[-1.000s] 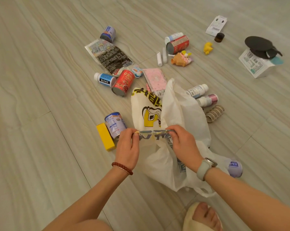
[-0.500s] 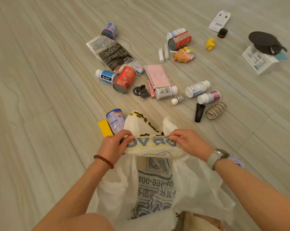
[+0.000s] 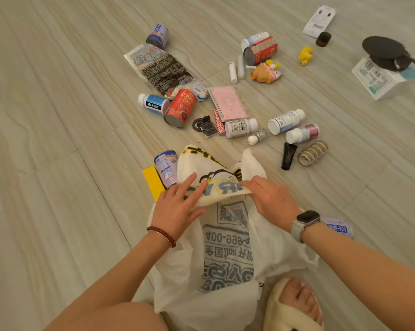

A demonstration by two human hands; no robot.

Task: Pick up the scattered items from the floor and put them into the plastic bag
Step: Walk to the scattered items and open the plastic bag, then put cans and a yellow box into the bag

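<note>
A white plastic bag (image 3: 228, 247) with grey and yellow print lies on the floor in front of me. My left hand (image 3: 178, 206) lies flat on its folded top edge with fingers spread. My right hand (image 3: 271, 199) pinches the same edge from the right. Scattered items lie beyond: a blue-white can (image 3: 166, 167) and yellow box (image 3: 152, 181) touching the bag's left side, a red can (image 3: 181, 107), a pink notebook (image 3: 229, 102), white bottles (image 3: 240, 127), a black tube (image 3: 288, 155) and tape rolls (image 3: 312, 152).
Farther back lie a printed packet (image 3: 161, 68), another red can (image 3: 261, 51), a toy figure (image 3: 265, 72), a yellow duck (image 3: 305, 54) and a white box (image 3: 380, 78) with a black lid on it. A purple-white can (image 3: 340, 229) lies behind my right wrist. My slippered foot (image 3: 294, 304) stands beside the bag.
The bag was pulled down and toward me, uncovering bottles and small items it hid. My left hand has let go of its pinch and now lies flat on the edge.
</note>
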